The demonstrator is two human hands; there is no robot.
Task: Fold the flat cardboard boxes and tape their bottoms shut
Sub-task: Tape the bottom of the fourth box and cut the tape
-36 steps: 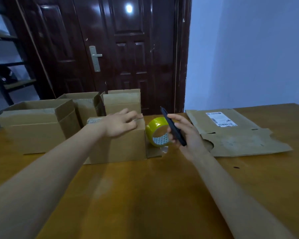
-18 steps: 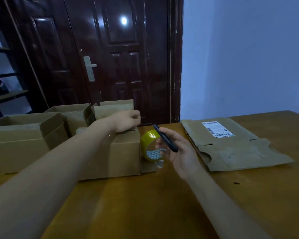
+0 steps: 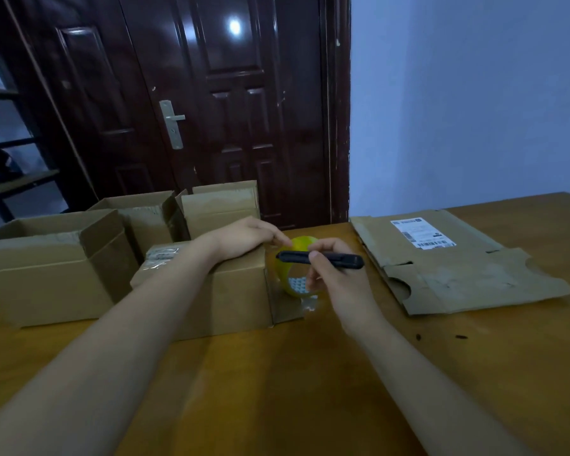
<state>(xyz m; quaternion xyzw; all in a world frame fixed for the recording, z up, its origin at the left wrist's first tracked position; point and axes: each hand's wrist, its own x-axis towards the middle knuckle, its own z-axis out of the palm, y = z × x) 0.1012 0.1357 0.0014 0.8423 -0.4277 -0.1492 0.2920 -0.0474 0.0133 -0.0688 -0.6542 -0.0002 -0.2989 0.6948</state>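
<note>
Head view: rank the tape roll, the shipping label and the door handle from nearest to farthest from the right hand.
1. Tape roll, just behind the right hand, at its fingers.
2. Shipping label, to the right on the flat cardboard.
3. Door handle, far back, to the left.

A plain room in a home or small storeroom: a dark wooden door (image 3: 231, 103) with a metal handle (image 3: 171, 123), a bare bluish wall (image 3: 468, 93), a wooden table (image 3: 277, 373), shelving (image 3: 10, 179) far left.
</note>
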